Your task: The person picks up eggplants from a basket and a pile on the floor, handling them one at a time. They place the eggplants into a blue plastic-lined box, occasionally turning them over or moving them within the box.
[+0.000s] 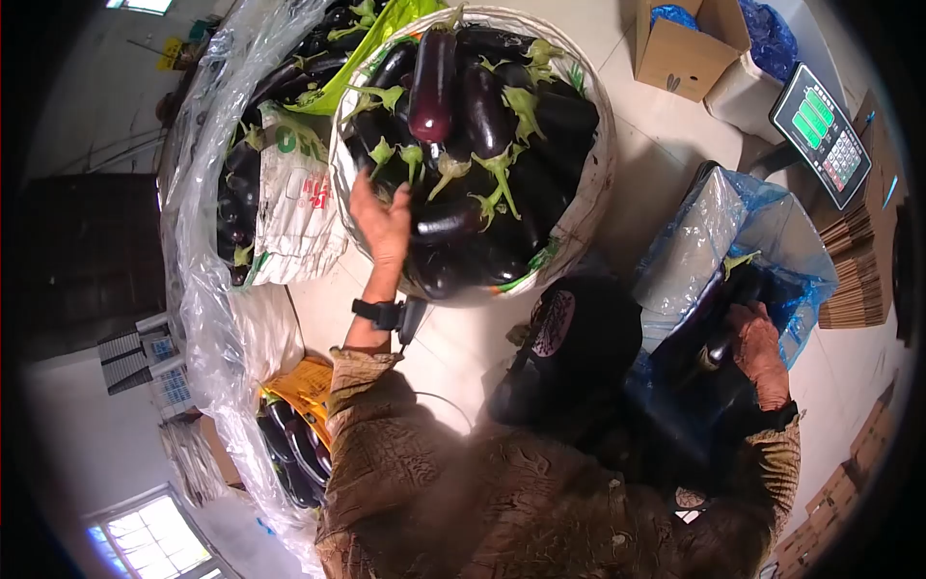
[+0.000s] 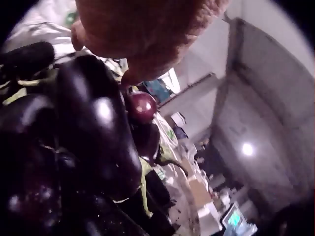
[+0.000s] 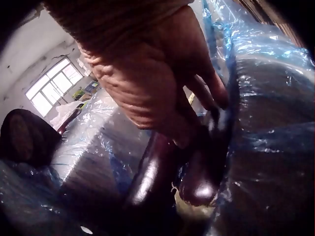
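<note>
My left hand (image 1: 383,224) reaches over the left rim of a round white-lined basket (image 1: 606,159) heaped with dark purple eggplants. Its thumb stands apart from the fingers, and nothing is held between them. The left wrist view has a large glossy eggplant (image 2: 96,128) just below this hand. Over on the right, my right hand (image 1: 759,352) is down inside a box lined with a clear blue plastic bag (image 1: 680,256). Its fingers curl round an eggplant (image 3: 204,172), seen in the right wrist view beside another eggplant (image 3: 152,169).
A scale display (image 1: 823,135) stands beyond the blue bag, beside stacked flat cardboard (image 1: 854,275). At the back right is an open cardboard box (image 1: 690,53). Clear plastic sheeting (image 1: 198,241) and more eggplants (image 1: 294,449) line the left. A dark cap (image 1: 579,338) is below the basket.
</note>
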`<action>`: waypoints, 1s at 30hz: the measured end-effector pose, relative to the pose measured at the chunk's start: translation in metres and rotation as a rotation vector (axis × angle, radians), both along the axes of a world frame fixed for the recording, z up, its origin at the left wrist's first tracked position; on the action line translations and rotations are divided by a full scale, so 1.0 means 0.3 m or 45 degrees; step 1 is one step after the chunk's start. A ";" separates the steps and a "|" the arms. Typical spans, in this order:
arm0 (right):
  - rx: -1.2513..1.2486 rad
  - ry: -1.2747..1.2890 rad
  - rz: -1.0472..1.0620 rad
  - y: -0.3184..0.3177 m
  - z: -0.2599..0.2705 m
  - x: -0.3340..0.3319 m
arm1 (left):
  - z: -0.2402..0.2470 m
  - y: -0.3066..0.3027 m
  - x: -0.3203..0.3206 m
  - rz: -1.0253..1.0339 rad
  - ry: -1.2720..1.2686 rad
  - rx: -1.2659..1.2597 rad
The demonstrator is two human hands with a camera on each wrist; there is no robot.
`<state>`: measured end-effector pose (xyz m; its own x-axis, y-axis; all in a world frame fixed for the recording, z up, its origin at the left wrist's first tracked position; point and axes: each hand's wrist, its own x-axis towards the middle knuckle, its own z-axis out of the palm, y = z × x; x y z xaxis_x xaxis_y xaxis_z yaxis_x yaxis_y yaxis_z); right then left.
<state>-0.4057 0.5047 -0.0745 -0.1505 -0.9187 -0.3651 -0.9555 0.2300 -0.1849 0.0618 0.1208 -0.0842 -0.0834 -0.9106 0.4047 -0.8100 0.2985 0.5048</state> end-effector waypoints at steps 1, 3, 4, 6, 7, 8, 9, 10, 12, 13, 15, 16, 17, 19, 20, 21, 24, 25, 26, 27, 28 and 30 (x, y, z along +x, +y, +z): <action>0.004 -0.002 0.000 0.001 -0.001 -0.001 | -0.111 -0.017 0.115 0.091 0.103 0.055; 0.028 -0.011 -0.006 -0.005 -0.004 -0.008 | -0.130 0.025 0.151 0.289 0.570 0.632; 0.031 -0.010 -0.008 -0.012 0.000 -0.007 | -0.094 0.040 0.123 0.287 0.570 0.635; 0.076 -0.008 -0.017 -0.020 0.011 0.001 | -0.007 0.075 0.057 0.278 1.081 1.043; 0.080 -0.006 -0.019 -0.010 0.003 -0.003 | 0.030 0.089 0.034 0.277 1.082 1.048; 0.043 -0.006 -0.014 0.002 -0.015 -0.013 | 0.064 0.101 0.012 0.206 0.986 1.046; 0.005 -0.010 -0.009 0.011 -0.023 -0.014 | 0.100 0.113 -0.008 0.135 0.886 1.043; 0.008 -0.012 -0.014 0.015 -0.022 -0.011 | 0.141 0.127 -0.024 0.089 0.738 1.011; 0.019 -0.020 -0.040 0.001 -0.009 -0.003 | 0.127 0.114 0.018 -0.053 0.575 0.938; 0.022 -0.019 -0.049 0.000 -0.001 -0.001 | 0.157 0.108 0.007 -0.199 0.417 0.865; -0.017 -0.043 -0.016 0.004 0.013 -0.001 | 0.282 0.084 0.019 -0.232 0.378 0.832; -0.010 -0.047 -0.012 0.005 0.011 -0.007 | 0.354 0.065 0.013 -0.291 0.486 0.803; 0.002 -0.032 -0.009 0.002 0.004 -0.011 | 0.444 0.040 0.001 -0.298 0.444 0.804; 0.016 -0.025 -0.009 0.000 -0.002 -0.007 | 0.517 -0.047 0.023 -0.351 0.465 0.725; 0.003 -0.033 -0.011 0.002 0.001 -0.006 | 0.532 -0.084 0.025 -0.376 0.647 0.775; -0.011 -0.040 -0.015 0.004 0.003 -0.005 | 0.554 -0.091 -0.012 -0.407 0.843 0.797; 0.012 -0.018 -0.020 -0.010 0.010 0.004 | 0.464 -0.217 -0.041 -0.413 0.993 0.793; 0.014 -0.019 -0.020 -0.010 0.007 0.006 | 0.411 -0.240 -0.071 -0.319 1.065 0.812; 0.017 -0.033 -0.036 -0.006 0.005 0.004 | 0.365 -0.230 -0.134 -0.283 1.214 0.818; 0.019 -0.045 -0.053 -0.003 0.006 0.000 | 0.315 -0.230 -0.200 -0.219 1.349 0.843; 0.019 -0.041 -0.052 -0.005 0.008 -0.001 | 0.230 -0.267 -0.247 -0.264 1.414 0.863; -0.001 -0.037 -0.038 -0.006 0.013 0.002 | 0.141 -0.281 -0.384 -0.168 1.529 0.858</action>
